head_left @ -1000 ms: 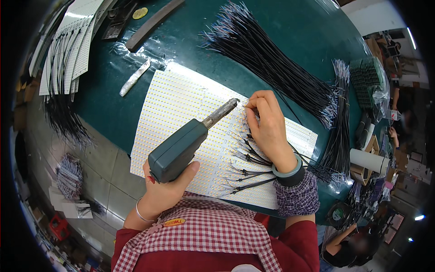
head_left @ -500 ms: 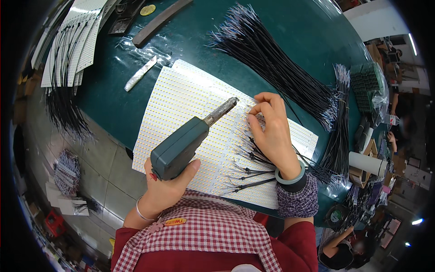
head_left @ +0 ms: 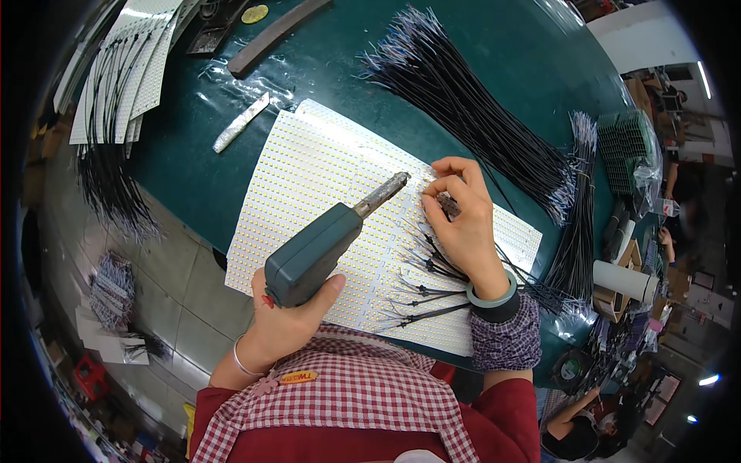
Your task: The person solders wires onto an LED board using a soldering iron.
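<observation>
My left hand [head_left: 284, 332] is wrapped round the handle of a dark green soldering gun [head_left: 312, 255]. Its metal tip slants up and right above a white LED panel [head_left: 301, 177] dotted with small yellowish lights. At the panel's right part, my right hand [head_left: 469, 228] is closed in a pinch, apparently on a black cable [head_left: 448, 204] mostly hidden by the fingers. The gun's tip is just left of those fingertips. Below my right hand, several black cables [head_left: 432, 295] with thin split wire ends lie across the panel.
A big bundle of black cables [head_left: 471, 108] lies at the back, a second bundle [head_left: 575, 208] to its right. Stacked panels [head_left: 127, 85] with cables hang over the left table edge. A silvery strip [head_left: 241, 123] and a dark bar [head_left: 274, 38] lie behind. Another person [head_left: 579, 428] sits at lower right.
My left hand has shifted slightly right with the soldering gun, bringing its tip a little right and lower, nearer the right fingertips. My right hand has hardly moved.
</observation>
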A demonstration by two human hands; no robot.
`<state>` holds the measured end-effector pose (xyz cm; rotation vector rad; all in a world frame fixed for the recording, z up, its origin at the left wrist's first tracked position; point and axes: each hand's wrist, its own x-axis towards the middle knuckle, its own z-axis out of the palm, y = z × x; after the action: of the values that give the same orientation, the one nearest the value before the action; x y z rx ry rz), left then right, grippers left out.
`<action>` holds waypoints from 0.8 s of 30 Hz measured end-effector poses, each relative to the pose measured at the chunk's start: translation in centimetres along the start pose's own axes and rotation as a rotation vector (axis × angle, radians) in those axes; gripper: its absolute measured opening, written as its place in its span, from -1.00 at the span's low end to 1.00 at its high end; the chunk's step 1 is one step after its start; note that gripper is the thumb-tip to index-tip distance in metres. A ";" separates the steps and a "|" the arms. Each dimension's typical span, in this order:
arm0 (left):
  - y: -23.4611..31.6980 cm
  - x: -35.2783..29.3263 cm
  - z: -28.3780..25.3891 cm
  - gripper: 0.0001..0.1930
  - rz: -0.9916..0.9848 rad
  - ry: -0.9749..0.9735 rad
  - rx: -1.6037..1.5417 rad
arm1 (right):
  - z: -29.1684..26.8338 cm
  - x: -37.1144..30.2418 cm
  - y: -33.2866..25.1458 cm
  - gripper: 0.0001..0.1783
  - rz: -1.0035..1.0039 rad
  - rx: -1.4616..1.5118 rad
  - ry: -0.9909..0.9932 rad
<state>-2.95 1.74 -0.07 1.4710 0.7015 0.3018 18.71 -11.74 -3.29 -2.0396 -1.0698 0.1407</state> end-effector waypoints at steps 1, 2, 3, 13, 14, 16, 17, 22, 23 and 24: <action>0.0 0.0 0.2 -0.78 -0.013 0.010 -0.038 | -0.1 0.0 -0.1 -0.87 -0.001 -0.038 -0.008; 0.0 -0.1 0.4 -0.79 -0.027 0.023 -0.074 | 0.0 0.1 -0.1 -0.87 -0.001 -0.037 -0.008; -0.1 -0.1 0.4 -0.79 -0.028 0.023 -0.073 | 0.0 0.1 -0.2 -0.88 0.006 -0.040 -0.014; 0.0 0.2 0.7 -0.84 0.015 -0.050 0.023 | 0.0 0.2 -0.5 -0.86 -0.091 -0.127 -0.017; 0.0 0.2 0.7 -0.85 0.014 -0.061 0.016 | -0.1 0.2 -0.6 -0.86 -0.090 -0.128 -0.016; 0.1 0.3 0.7 -0.85 0.014 -0.073 0.032 | -0.1 0.3 -0.8 -0.83 -0.147 -0.168 -0.002; 0.1 0.3 0.7 -0.85 0.014 -0.082 0.049 | -0.1 0.3 -0.8 -0.83 -0.146 -0.167 -0.002; 0.0 0.3 0.8 -0.86 0.044 -0.077 0.047 | 0.0 0.4 -1.0 -0.83 -0.166 -0.217 -0.012; 0.0 0.3 0.8 -0.86 0.043 -0.071 0.037 | 0.0 0.4 -1.0 -0.83 -0.166 -0.218 -0.012; 0.1 0.3 0.8 -0.86 0.043 -0.071 0.037 | 0.0 0.4 -1.0 -0.83 -0.168 -0.223 -0.012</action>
<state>-2.24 1.24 -0.11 1.5262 0.6212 0.2694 18.34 -11.10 -2.46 -2.1345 -1.3080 -0.0558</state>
